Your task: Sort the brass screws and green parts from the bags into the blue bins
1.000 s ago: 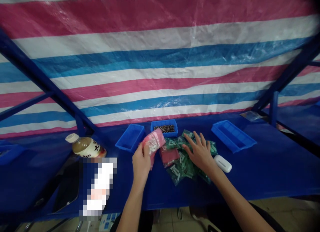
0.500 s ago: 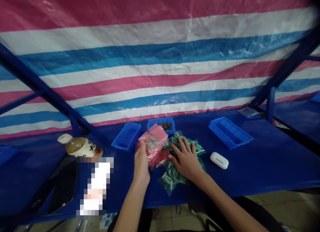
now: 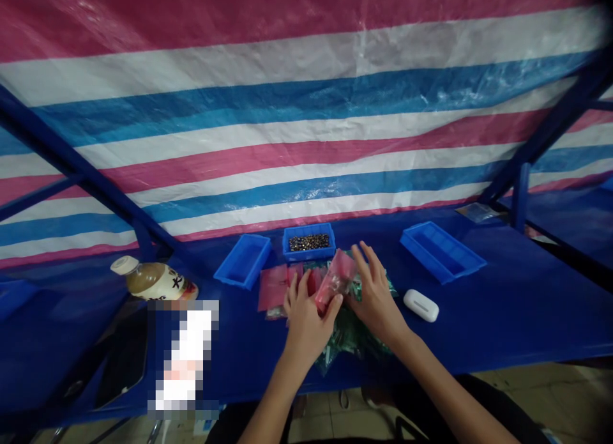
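My left hand (image 3: 309, 319) grips a pink translucent plastic bag (image 3: 336, 279) between thumb and fingers, with small parts showing inside. Close against that bag's right side is my right hand (image 3: 378, 297), fingers stretched and apart; whether it touches the bag is hard to tell. Other pink bags (image 3: 274, 287) lie on the table left of my left hand. Beneath both hands spreads a pile of green-tinted bags (image 3: 352, 335), partly hidden by them.
Behind the bags stands a blue bin (image 3: 309, 253) of small dark and brassy parts. Two more blue bins sit left (image 3: 243, 260) and right (image 3: 443, 252). A white case (image 3: 421, 305) is at right; a drink bottle (image 3: 160, 282) lies at left beside a dark flat device (image 3: 122, 358).
My left hand has let pink bags down at the left and moved right, now holding one pink bag. My right hand has lifted off the green bags and shifted slightly right.
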The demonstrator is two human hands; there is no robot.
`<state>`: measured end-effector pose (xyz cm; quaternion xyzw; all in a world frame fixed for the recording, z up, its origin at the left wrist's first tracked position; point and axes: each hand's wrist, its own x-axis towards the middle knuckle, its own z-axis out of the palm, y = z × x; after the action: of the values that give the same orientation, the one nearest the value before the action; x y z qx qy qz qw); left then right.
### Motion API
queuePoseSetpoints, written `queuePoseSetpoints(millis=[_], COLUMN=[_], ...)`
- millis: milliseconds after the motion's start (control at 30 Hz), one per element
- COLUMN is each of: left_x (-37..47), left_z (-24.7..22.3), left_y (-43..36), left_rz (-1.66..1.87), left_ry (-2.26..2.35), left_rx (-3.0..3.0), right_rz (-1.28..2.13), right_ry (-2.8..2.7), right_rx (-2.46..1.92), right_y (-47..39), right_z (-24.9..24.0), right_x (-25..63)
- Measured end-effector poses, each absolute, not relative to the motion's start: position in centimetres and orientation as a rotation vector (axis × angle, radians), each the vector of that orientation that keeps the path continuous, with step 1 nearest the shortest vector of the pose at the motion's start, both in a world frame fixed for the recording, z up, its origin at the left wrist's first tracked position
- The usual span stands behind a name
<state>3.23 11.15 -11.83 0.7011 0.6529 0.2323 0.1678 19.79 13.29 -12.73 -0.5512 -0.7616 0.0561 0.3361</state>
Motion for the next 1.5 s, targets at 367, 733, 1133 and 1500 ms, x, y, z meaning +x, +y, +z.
queuePoseSetpoints(millis=[367,733,1133,1500], left_x=[0.7,-2.6,-8.0,-4.8], left_z=[-11.0,-10.5,-9.9,-8.2], left_y=[12.1,13.6,14.2,12.0], left_rz=[0.443,1.179,0.956,0.512], left_ry=[1.774,1.561,1.969,2.753], left_rx=[2.129,1.121,1.258,1.857], right_rz=[0.106,0.008,0.166,0.509], right_ry=[-1.903,-1.662,-1.74,-1.875], right_rx=[-1.672,-1.895,-2.188,-1.817], right_y=[14.6,17.0,17.4,16.8], right_z=[-10.6,-12.0,-13.1,-13.0], right_x=[23.6,29.7,30.4,25.5])
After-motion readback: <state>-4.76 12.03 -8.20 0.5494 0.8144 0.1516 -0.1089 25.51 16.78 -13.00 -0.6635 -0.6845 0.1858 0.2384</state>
